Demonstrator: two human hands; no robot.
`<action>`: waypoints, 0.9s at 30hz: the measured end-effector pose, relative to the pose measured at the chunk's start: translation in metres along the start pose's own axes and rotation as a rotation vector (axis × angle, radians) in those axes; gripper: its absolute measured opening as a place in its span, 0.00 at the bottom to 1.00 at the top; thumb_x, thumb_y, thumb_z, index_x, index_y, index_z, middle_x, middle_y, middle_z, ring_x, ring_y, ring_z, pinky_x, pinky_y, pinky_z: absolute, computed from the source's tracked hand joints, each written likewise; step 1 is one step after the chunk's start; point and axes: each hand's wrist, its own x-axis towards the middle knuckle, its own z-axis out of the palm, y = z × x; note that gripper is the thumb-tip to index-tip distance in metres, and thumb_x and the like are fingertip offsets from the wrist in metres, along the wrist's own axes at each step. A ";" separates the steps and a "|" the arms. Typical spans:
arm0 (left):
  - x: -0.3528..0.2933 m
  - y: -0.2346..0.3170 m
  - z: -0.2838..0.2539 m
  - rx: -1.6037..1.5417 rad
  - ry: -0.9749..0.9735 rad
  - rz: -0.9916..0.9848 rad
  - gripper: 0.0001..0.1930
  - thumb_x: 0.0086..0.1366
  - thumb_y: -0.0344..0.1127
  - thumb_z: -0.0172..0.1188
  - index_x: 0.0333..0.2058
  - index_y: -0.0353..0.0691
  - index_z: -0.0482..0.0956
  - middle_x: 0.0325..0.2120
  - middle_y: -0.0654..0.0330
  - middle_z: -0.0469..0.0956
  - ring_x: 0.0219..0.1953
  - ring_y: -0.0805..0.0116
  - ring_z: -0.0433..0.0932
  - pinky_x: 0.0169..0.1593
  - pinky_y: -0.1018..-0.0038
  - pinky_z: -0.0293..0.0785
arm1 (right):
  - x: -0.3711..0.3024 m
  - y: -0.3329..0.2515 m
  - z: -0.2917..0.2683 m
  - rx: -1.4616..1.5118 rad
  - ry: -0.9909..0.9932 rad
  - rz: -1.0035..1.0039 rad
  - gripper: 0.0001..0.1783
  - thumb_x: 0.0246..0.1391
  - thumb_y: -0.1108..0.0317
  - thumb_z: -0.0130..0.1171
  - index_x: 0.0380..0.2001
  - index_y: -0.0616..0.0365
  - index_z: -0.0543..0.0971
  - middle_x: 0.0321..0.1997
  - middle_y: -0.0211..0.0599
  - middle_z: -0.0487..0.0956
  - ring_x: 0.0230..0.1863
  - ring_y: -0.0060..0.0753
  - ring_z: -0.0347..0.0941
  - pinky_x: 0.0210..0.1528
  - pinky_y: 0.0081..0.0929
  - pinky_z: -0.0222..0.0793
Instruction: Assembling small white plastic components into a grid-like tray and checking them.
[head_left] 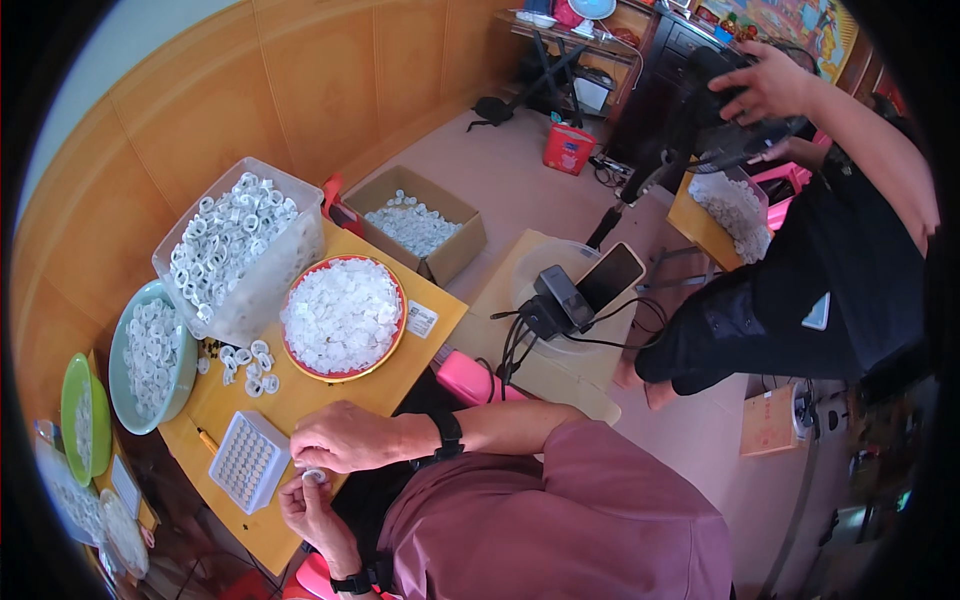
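My left hand (312,512) pinches a small white ring-shaped plastic part (314,476) at the table's near edge. Just above it, my right hand (345,438) has its fingers pressed together. Whatever lies between those fingertips is too small or hidden to make out. Beside both hands stands a white box (275,475) holding rows of small round pieces. Several loose white rings (252,368) lie farther back on the wooden table (340,405). A round red-rimmed tray (402,335) is heaped with translucent white bits. An orange pen-like tool (207,441) rests left of the box.
A clear bin (290,265) and a light-blue basin (185,375) hold white parts, as do a green basin (82,365) and a cardboard box (465,243). A phone (612,277) and cabled device (558,300) stand right. Another person's hand (765,85) touches dark equipment.
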 end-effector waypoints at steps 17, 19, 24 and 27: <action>-0.003 0.013 0.004 -0.083 -0.070 -0.060 0.04 0.70 0.30 0.59 0.38 0.38 0.72 0.44 0.49 0.80 0.37 0.69 0.82 0.40 0.77 0.81 | -0.072 -0.009 -0.263 -1.147 0.244 0.709 0.17 0.51 0.61 0.65 0.43 0.58 0.83 0.39 0.48 0.84 0.45 0.50 0.81 0.52 0.44 0.73; -0.009 0.015 0.004 -0.190 -0.113 -0.141 0.04 0.69 0.30 0.58 0.38 0.39 0.71 0.45 0.47 0.80 0.36 0.66 0.84 0.38 0.75 0.83 | -0.071 -0.010 -0.249 -0.936 0.247 0.775 0.17 0.50 0.62 0.65 0.42 0.60 0.83 0.41 0.49 0.84 0.45 0.51 0.80 0.51 0.43 0.73; -0.012 0.019 0.002 -0.171 -0.165 -0.085 0.06 0.69 0.34 0.60 0.36 0.41 0.71 0.44 0.50 0.80 0.33 0.66 0.82 0.40 0.75 0.81 | -0.070 0.027 -0.247 -0.941 0.091 0.739 0.20 0.48 0.58 0.66 0.44 0.54 0.84 0.45 0.48 0.83 0.51 0.49 0.79 0.52 0.41 0.73; -0.012 0.022 0.003 -0.165 -0.183 -0.063 0.07 0.68 0.34 0.60 0.36 0.42 0.71 0.43 0.50 0.80 0.33 0.66 0.82 0.40 0.75 0.80 | -0.072 0.047 -0.268 -0.948 0.035 0.885 0.25 0.49 0.54 0.66 0.50 0.53 0.82 0.51 0.45 0.82 0.54 0.49 0.77 0.57 0.40 0.72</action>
